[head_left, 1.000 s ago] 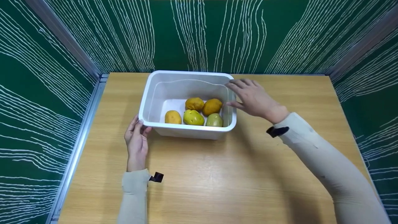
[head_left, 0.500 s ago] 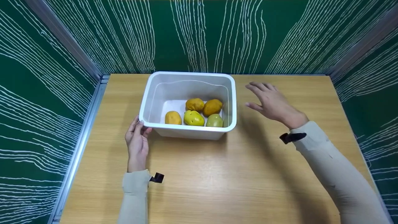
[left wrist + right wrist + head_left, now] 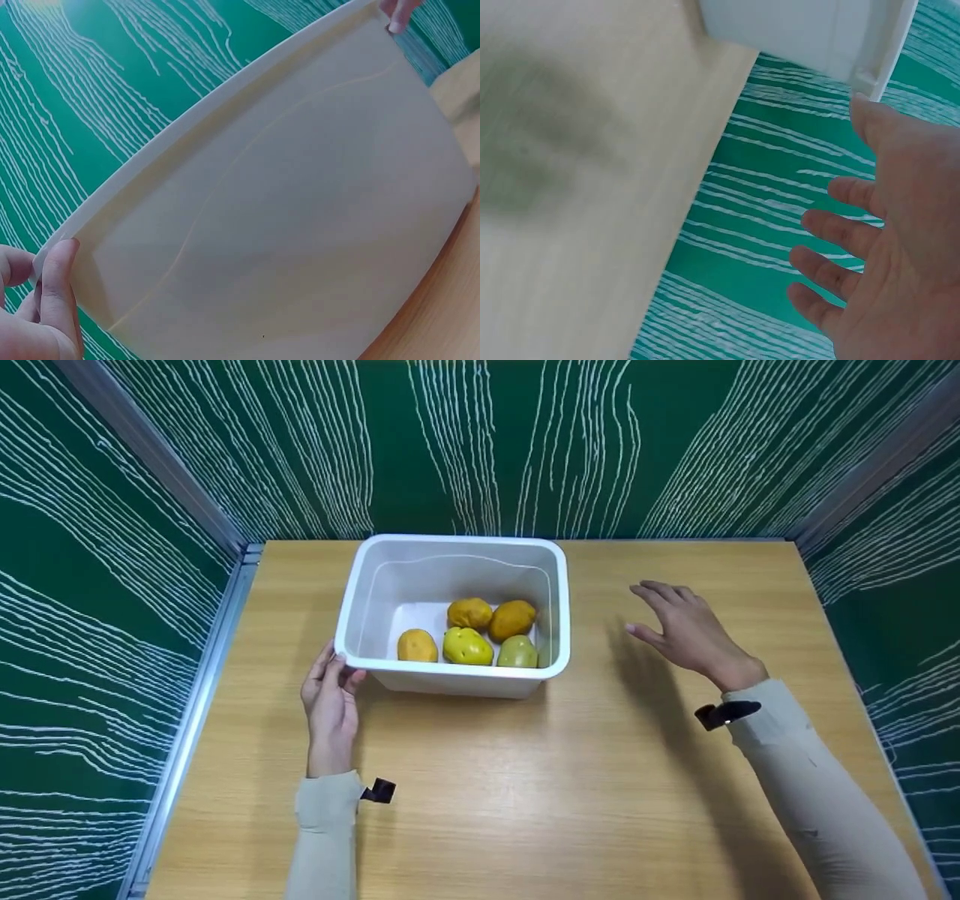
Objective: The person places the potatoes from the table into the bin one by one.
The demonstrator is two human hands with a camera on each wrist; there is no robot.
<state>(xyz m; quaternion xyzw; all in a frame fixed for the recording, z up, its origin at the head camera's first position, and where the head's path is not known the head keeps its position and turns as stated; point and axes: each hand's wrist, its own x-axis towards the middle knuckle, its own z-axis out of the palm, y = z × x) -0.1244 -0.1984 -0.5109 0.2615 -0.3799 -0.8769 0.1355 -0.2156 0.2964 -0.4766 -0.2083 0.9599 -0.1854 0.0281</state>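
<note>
A white plastic bin stands on the wooden table in the head view. Several oval fruits lie on its floor: a pale yellow one, two darker orange-yellow ones at the back, a lumpy yellow-green one and a green one. At the bin's near left corner my left hand pinches the rim; the left wrist view shows thumb and fingers on either side of that rim. My right hand hovers over the table right of the bin, fingers spread and holding nothing, also seen palm-on in the right wrist view.
The table has wood-grain and ends at a green back wall with white wavy lines. Similar green panels rise on the left and right, with metal posts at the corners. The right arm casts a shadow across the table.
My right hand has drawn back from the bin's right rim, moving right and slightly nearer to me. The left hand, the bin and the fruits have stayed in place.
</note>
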